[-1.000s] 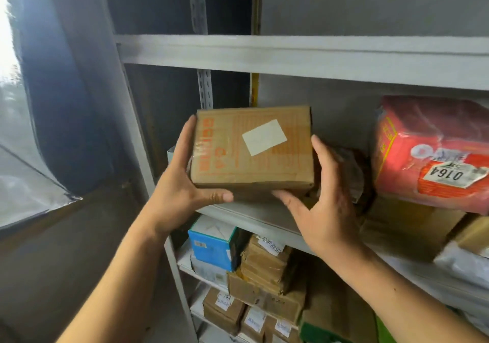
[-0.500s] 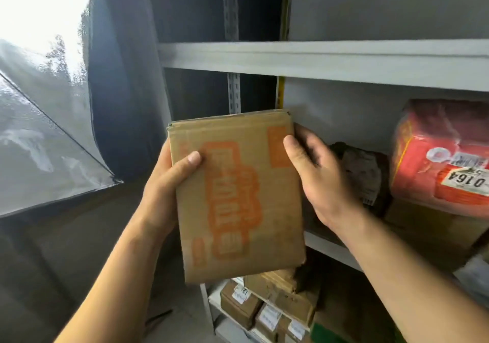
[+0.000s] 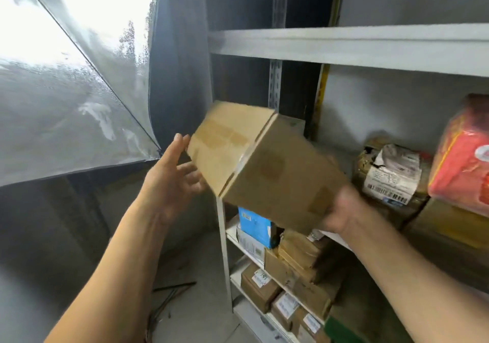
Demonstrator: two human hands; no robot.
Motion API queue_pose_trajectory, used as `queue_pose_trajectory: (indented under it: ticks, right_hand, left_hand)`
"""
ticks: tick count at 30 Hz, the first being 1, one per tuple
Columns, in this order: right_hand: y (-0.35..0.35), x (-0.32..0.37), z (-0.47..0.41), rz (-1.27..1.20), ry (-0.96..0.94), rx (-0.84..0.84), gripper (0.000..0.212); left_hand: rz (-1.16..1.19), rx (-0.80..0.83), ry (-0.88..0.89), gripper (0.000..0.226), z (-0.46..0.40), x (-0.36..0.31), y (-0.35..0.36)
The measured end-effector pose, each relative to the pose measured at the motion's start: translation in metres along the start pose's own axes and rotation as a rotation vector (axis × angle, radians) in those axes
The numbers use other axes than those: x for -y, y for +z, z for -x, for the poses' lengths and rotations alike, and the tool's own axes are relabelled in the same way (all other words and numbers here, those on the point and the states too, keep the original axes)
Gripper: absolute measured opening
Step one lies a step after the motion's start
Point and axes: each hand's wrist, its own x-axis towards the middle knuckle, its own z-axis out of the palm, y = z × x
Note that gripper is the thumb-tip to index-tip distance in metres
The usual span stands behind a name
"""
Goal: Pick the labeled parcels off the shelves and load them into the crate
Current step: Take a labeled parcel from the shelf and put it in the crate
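Note:
A brown cardboard parcel (image 3: 264, 165) with faded orange print is in the air in front of the shelf post, tilted with its left end up. My right hand (image 3: 341, 210) grips its lower right end from beneath. My left hand (image 3: 172, 176) is spread with straight fingers, fingertips touching the parcel's upper left end. No label shows on the faces turned toward me. No crate is in view.
White metal shelves (image 3: 344, 46) fill the right side. A brown taped parcel with a barcode label (image 3: 391, 181) and a red wrapped pack (image 3: 465, 157) sit on the middle shelf. A blue box (image 3: 255, 223) and several labeled cartons (image 3: 259, 287) lie below. A clear plastic sheet (image 3: 66, 104) hangs left.
The parcel came off the shelf, was turned over, and now tilts with another face toward me. My left hand has loosened to a fingertip touch; my right hand moved under the lower end.

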Motion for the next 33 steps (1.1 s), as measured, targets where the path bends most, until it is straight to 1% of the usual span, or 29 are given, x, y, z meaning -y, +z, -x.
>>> queue_pose_trajectory:
  ticks: [1,2,3,4,5,6,7,8,9,10,11,12,13,14,15,16,17,18,19,20,21,23,24,25,27,29,31,32,33]
  right_hand:
    - [0.004,-0.004,0.003,-0.029,0.036,0.013,0.069]
    - [0.009,-0.012,0.009,-0.043,0.065,0.048,0.083]
    - [0.003,-0.021,0.006,-0.112,0.08,0.147,0.088]
    - [-0.002,-0.03,0.004,-0.177,0.091,0.16,0.079]
    - [-0.01,-0.035,-0.002,-0.229,0.105,0.123,0.062]
    - [-0.015,-0.036,-0.002,-0.221,0.087,0.099,0.049]
    - [-0.02,-0.035,-0.003,-0.167,0.02,0.068,0.041]
    - [-0.022,-0.031,-0.001,-0.099,-0.048,0.092,0.039]
    - [-0.02,-0.022,0.0,-0.008,-0.108,0.142,0.045]
    - [-0.019,-0.015,0.002,0.163,-0.17,0.222,0.06]
    - [-0.014,-0.007,0.009,0.376,-0.243,0.311,0.081]
    - [-0.011,0.002,0.015,0.598,-0.331,0.346,0.099]
    - [-0.011,0.01,0.019,0.787,-0.397,0.394,0.111]
    - [-0.01,0.016,0.023,0.958,-0.463,0.406,0.121]
    - [-0.007,0.022,0.027,1.105,-0.519,0.375,0.13]
    - [-0.002,0.024,0.031,1.253,-0.595,0.316,0.137]
    - [0.0,0.024,0.034,1.401,-0.687,0.249,0.142]
    - [0.003,0.022,0.036,1.548,-0.788,0.181,0.144]
    - [0.005,0.02,0.036,1.706,-0.888,0.125,0.145]
    - [0.005,0.017,0.036,1.867,-0.989,0.077,0.145]
    - [0.003,0.014,0.033,2.0,-1.077,0.043,0.144]
    - [-0.007,0.005,0.027,2.166,-1.244,0.041,0.134]
    - [-0.014,-0.001,0.024,2.222,-1.343,0.063,0.125]
    - [-0.022,-0.008,0.021,2.256,-1.448,0.089,0.113]
    - [-0.034,-0.017,0.018,2.242,-1.591,0.103,0.089]
    - [-0.037,-0.023,0.016,2.146,-1.621,0.031,0.07]
    - [-0.036,-0.03,0.013,2.074,-1.615,-0.072,0.054]
    - [-0.036,-0.034,0.012,2.052,-1.593,-0.138,0.049]
    - [-0.037,-0.038,0.01,2.013,-1.554,-0.221,0.047]
  left_hand:
    - [0.009,-0.004,0.052,0.045,0.003,-0.001,0.0]
    - [0.014,0.015,0.087,0.044,0.008,-0.004,0.005]
    - [0.007,0.048,0.104,0.048,0.009,-0.004,0.005]
    - [-0.017,0.071,0.111,0.052,0.01,-0.002,0.006]
    - [-0.072,0.073,0.128,0.053,0.014,-0.002,0.01]
    - [-0.112,0.082,0.148,0.05,0.019,-0.005,0.015]
    - [-0.1,0.076,0.148,0.048,0.021,-0.007,0.016]
    - [-0.06,0.068,0.12,0.057,0.021,-0.006,0.012]
    - [-0.032,0.093,0.091,0.07,0.023,-0.009,0.007]
    - [-0.049,0.163,0.071,0.08,0.025,-0.012,0.002]
    - [-0.05,0.304,0.046,0.083,0.025,-0.014,-0.004]
    - [0.024,0.448,0.034,0.075,0.025,-0.014,-0.008]
    - [0.024,0.457,0.089,0.061,0.024,-0.017,-0.014]
    - [0.018,0.463,0.109,0.049,0.022,-0.021,-0.019]
    - [0.003,0.525,0.106,0.049,0.018,-0.017,-0.018]
    - [-0.054,0.504,0.065,0.051,0.013,-0.018,-0.023]
    - [-0.135,0.453,0.117,0.05,0.008,-0.019,-0.023]
    - [-0.117,0.403,0.119,0.056,0.003,-0.019,-0.024]
    - [-0.087,0.413,0.112,0.074,-0.001,-0.017,-0.03]
    - [-0.007,0.442,0.097,0.09,-0.005,-0.013,-0.036]
    - [0.142,0.449,0.013,0.095,-0.004,-0.01,-0.039]
    - [0.312,0.473,-0.109,0.091,-0.009,0.001,-0.045]
    - [0.352,0.478,-0.212,0.095,-0.012,0.008,-0.049]
    - [0.38,0.541,-0.255,0.098,-0.017,0.011,-0.05]
    - [0.369,0.609,-0.234,0.089,-0.027,0.014,-0.045]
    - [0.328,0.548,-0.186,0.079,-0.032,0.027,-0.039]
    - [0.345,0.436,-0.157,0.077,-0.038,0.037,-0.036]
    - [0.367,0.344,-0.154,0.077,-0.038,0.042,-0.032]
    - [0.404,0.312,-0.172,0.076,-0.041,0.045,-0.024]
